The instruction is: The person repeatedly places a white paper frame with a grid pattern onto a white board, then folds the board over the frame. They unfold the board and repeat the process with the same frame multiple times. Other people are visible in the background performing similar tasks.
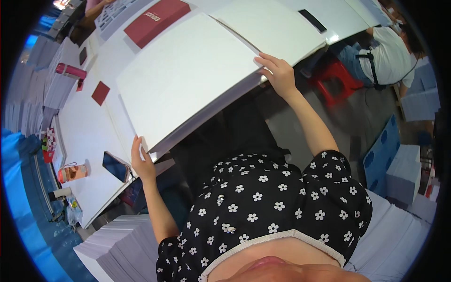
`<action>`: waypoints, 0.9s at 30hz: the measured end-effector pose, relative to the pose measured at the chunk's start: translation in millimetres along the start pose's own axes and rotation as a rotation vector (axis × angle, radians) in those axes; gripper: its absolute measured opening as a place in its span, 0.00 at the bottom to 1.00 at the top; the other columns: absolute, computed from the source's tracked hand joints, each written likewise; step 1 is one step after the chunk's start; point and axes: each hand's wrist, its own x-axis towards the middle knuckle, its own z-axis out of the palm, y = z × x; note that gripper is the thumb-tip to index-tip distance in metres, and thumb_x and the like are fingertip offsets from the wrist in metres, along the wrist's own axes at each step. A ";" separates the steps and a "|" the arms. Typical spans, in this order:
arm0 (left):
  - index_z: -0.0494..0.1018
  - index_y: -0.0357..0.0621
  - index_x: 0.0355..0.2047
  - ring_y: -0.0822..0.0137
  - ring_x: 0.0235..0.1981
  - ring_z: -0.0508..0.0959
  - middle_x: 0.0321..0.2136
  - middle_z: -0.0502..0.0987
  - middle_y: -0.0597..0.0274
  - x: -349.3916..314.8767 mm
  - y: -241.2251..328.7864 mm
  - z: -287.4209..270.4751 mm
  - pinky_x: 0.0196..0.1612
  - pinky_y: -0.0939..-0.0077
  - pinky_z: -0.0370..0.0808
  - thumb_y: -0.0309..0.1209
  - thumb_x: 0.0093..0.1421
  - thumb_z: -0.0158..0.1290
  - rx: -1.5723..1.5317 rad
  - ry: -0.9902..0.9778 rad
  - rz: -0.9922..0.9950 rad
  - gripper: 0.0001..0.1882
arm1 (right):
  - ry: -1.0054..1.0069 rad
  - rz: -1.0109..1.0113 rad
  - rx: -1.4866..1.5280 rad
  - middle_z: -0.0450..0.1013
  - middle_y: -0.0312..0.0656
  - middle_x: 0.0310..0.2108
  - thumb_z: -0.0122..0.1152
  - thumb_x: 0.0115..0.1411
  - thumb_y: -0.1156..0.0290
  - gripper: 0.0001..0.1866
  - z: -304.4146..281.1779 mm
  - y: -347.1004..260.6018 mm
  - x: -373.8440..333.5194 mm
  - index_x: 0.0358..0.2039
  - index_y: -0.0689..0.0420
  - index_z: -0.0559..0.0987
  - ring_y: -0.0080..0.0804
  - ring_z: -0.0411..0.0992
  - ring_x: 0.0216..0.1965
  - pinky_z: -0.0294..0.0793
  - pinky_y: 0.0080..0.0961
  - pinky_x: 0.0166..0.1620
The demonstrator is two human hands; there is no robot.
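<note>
Head view, bare hands (143, 165) (282, 81), flat rectangular white stack (188, 77)

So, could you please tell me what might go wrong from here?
The white stack sits along the near side of the table, so it might slip over if pulled too far. The dark-screened phone is right beside the left hand, near the table's edge, and could be knocked off. The right hand is at the stack's corner, which could perhaps nick the fingers.
</note>
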 end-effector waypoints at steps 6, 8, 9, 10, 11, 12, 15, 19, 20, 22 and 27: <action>0.65 0.30 0.60 0.60 0.61 0.70 0.59 0.70 0.48 -34.8 -14.0 15.9 0.64 0.70 0.64 0.24 0.70 0.42 -0.383 0.074 -0.293 0.20 | -0.071 0.514 0.474 0.78 0.47 0.48 0.68 0.57 0.69 0.27 8.2 7.3 -32.3 0.57 0.57 0.74 0.34 0.78 0.45 0.77 0.29 0.47; 0.65 0.30 0.61 0.60 0.60 0.70 0.59 0.70 0.47 -40.6 -10.7 20.2 0.63 0.71 0.64 0.27 0.71 0.42 -0.301 0.037 -0.346 0.21 | -0.103 0.522 0.443 0.78 0.49 0.48 0.66 0.59 0.71 0.27 9.3 5.6 -36.3 0.59 0.60 0.72 0.33 0.79 0.44 0.78 0.26 0.44; 0.65 0.28 0.60 0.59 0.60 0.70 0.58 0.71 0.45 -39.5 0.8 12.8 0.63 0.71 0.64 0.29 0.71 0.44 -0.209 -0.028 -0.348 0.21 | -0.122 0.536 0.413 0.78 0.49 0.47 0.66 0.59 0.72 0.27 12.3 2.8 -34.4 0.59 0.60 0.71 0.32 0.79 0.43 0.78 0.26 0.44; 0.66 0.27 0.59 0.59 0.60 0.70 0.58 0.71 0.45 -38.9 9.6 13.1 0.62 0.72 0.64 0.30 0.71 0.44 -0.227 -0.003 -0.374 0.21 | -0.143 0.548 0.389 0.78 0.49 0.46 0.65 0.59 0.73 0.27 16.5 -0.7 -32.7 0.59 0.61 0.71 0.32 0.80 0.41 0.78 0.25 0.43; 0.66 0.28 0.60 0.59 0.60 0.70 0.58 0.71 0.45 -41.8 8.9 14.1 0.62 0.72 0.64 0.30 0.71 0.44 -0.256 0.030 -0.352 0.21 | -0.112 0.556 0.469 0.79 0.47 0.42 0.64 0.60 0.76 0.26 19.1 -1.1 -31.6 0.59 0.60 0.71 0.28 0.79 0.38 0.78 0.24 0.42; 0.65 0.28 0.60 0.59 0.60 0.70 0.58 0.71 0.46 -44.4 6.1 14.5 0.62 0.72 0.64 0.30 0.71 0.44 -0.278 0.065 -0.332 0.22 | -0.134 0.625 0.507 0.79 0.45 0.41 0.63 0.60 0.77 0.26 19.5 -3.8 -29.5 0.60 0.60 0.71 0.25 0.78 0.39 0.79 0.23 0.42; 0.63 0.28 0.61 0.58 0.61 0.70 0.59 0.71 0.44 -44.7 11.4 19.8 0.61 0.71 0.66 0.32 0.68 0.49 -0.318 0.052 -0.367 0.25 | -0.109 0.651 0.631 0.77 0.50 0.44 0.65 0.59 0.79 0.30 24.3 1.0 -36.1 0.61 0.64 0.68 0.27 0.78 0.41 0.79 0.22 0.43; 0.65 0.35 0.61 0.66 0.28 0.81 0.41 0.80 0.47 -35.8 33.7 21.6 0.32 0.74 0.76 0.30 0.64 0.57 -0.049 0.072 -0.309 0.27 | -0.120 0.614 0.564 0.78 0.48 0.43 0.63 0.60 0.81 0.26 25.9 1.2 -36.5 0.58 0.66 0.70 0.25 0.77 0.42 0.77 0.22 0.45; 0.65 0.35 0.61 0.68 0.22 0.79 0.37 0.80 0.48 -36.7 27.9 21.4 0.27 0.75 0.75 0.29 0.64 0.56 -0.045 0.105 -0.274 0.26 | -0.133 0.617 0.531 0.78 0.47 0.43 0.63 0.60 0.81 0.24 25.2 -2.6 -35.2 0.57 0.67 0.71 0.24 0.77 0.42 0.77 0.22 0.45; 0.66 0.33 0.60 0.64 0.32 0.82 0.39 0.81 0.47 -35.8 27.1 21.2 0.37 0.73 0.77 0.28 0.64 0.57 -0.061 0.103 -0.314 0.26 | -0.090 0.603 0.550 0.79 0.47 0.43 0.62 0.62 0.80 0.20 24.5 -6.6 -36.6 0.53 0.68 0.72 0.25 0.77 0.45 0.77 0.22 0.47; 0.68 0.33 0.59 0.61 0.37 0.82 0.38 0.81 0.47 -39.9 18.5 24.0 0.42 0.71 0.77 0.32 0.63 0.59 -0.048 0.136 -0.303 0.27 | -0.075 0.661 0.497 0.79 0.47 0.42 0.61 0.62 0.79 0.18 27.9 -11.8 -41.8 0.52 0.68 0.73 0.26 0.77 0.46 0.77 0.23 0.49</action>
